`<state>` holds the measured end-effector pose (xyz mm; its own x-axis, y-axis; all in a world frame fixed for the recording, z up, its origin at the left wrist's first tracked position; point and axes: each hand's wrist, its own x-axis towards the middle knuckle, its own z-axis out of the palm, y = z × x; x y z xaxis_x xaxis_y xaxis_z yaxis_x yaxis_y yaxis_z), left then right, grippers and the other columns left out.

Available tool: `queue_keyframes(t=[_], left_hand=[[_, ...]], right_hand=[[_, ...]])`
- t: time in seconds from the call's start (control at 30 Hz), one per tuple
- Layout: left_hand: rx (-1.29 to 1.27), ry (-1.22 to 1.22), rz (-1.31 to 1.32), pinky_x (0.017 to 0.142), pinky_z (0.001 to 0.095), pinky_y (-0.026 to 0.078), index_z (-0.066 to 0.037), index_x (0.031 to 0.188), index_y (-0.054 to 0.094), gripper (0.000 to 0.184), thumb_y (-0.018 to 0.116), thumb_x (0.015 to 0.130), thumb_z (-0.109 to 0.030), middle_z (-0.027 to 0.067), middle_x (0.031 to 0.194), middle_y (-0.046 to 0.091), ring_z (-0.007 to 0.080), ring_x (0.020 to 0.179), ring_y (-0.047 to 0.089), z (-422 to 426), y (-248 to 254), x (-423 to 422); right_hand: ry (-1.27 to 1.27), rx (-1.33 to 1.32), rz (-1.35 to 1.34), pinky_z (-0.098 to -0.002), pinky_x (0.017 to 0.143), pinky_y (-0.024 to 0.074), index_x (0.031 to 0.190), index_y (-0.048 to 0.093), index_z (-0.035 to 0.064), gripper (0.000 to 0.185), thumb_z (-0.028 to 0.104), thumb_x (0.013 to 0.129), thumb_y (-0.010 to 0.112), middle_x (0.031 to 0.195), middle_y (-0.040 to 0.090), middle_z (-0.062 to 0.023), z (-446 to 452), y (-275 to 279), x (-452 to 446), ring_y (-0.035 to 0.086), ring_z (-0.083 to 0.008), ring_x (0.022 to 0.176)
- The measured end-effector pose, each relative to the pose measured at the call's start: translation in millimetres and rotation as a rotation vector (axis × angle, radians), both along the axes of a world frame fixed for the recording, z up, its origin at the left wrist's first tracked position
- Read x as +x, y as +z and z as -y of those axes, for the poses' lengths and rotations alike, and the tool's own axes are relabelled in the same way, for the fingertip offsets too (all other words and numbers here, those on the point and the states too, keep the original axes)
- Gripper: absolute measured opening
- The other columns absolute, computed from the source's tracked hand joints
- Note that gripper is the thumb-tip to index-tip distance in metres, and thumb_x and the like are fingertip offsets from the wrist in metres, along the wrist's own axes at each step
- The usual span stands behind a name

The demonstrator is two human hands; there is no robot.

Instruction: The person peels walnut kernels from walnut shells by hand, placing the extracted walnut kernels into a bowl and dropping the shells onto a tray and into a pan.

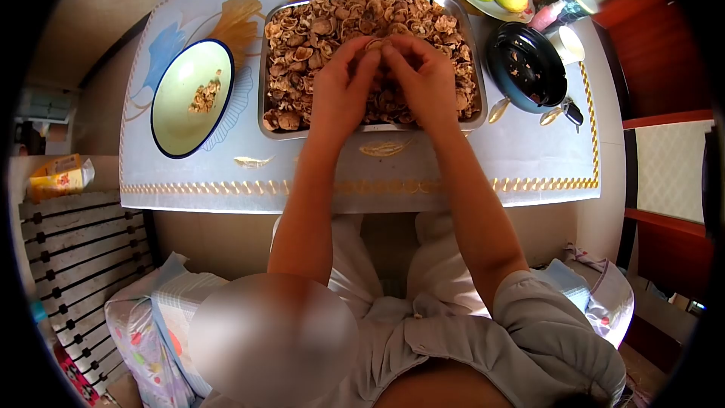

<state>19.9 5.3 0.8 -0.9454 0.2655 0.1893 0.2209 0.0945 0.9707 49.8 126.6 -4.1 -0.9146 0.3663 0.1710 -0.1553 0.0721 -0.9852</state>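
White-clothed, the table (423,166) stands on pale floor (102,117); both hands (341,81) (427,81) pinch, apparently, a walnut piece (375,44).

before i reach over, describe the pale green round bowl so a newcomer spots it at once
On the white patterned tablecloth, find the rectangular silver metal tray heaped with brown walnut shells. Left of it sits the pale green round bowl. Its dark blue rim and small clump of tan nut pieces set it apart from that tray.
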Motion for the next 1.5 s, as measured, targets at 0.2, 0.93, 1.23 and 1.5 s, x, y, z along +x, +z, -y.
queue_keyframes(t=[0.2,0.93,1.23,1.5], left_hand=[[-0.158,0.034,-0.048,0.057,0.027,0.047,0.0,0.096,0.056,0.021,0.048,0.093,-0.019,0.0104,0.073,0.062,0.015,0.062,0.059,0.2,6.2,1.4],[0.091,-0.011,0.231,0.055,0.0215,0.049,0.003,0.104,0.058,0.02,0.048,0.091,-0.01,0.0065,0.079,0.063,0.009,0.064,0.06,-1.6,5.3,1.5],[0.204,-0.063,0.195,0.061,0.0239,0.052,0.004,0.111,0.055,0.025,0.044,0.089,-0.002,0.0086,0.084,0.064,0.012,0.068,0.062,0.2,-2.9,-2.8],[-0.056,-0.034,0.174,0.066,0.0246,0.052,0.002,0.118,0.053,0.029,0.047,0.093,-0.012,0.0099,0.087,0.063,0.0137,0.072,0.062,4.9,9.4,-0.2]], right_hand=[[0.101,-0.238,0.021,-0.0221,0.058,0.0492,0.099,0.063,-0.0007,0.018,0.013,0.087,0.059,0.079,0.065,-0.0062,8.5,9.9,3.8,0.06,-0.0092,0.07],[-0.203,0.574,-0.246,-0.0323,0.059,0.0504,0.097,0.065,0.0057,0.02,0.013,0.079,0.064,0.088,0.066,-0.0125,9.5,-1.4,2.0,0.064,-0.0269,0.069],[-0.166,0.294,-0.127,-0.0269,0.058,0.0498,0.101,0.063,0.0029,0.021,0.01,0.082,0.062,0.083,0.066,-0.0109,11.8,-1.1,2.9,0.063,-0.0161,0.066],[-0.112,-0.032,0.024,-0.0224,0.057,0.0492,0.103,0.063,0.0006,0.021,0.013,0.086,0.061,0.073,0.062,-0.0038,5.6,3.1,2.0,0.057,-0.008,0.065]])
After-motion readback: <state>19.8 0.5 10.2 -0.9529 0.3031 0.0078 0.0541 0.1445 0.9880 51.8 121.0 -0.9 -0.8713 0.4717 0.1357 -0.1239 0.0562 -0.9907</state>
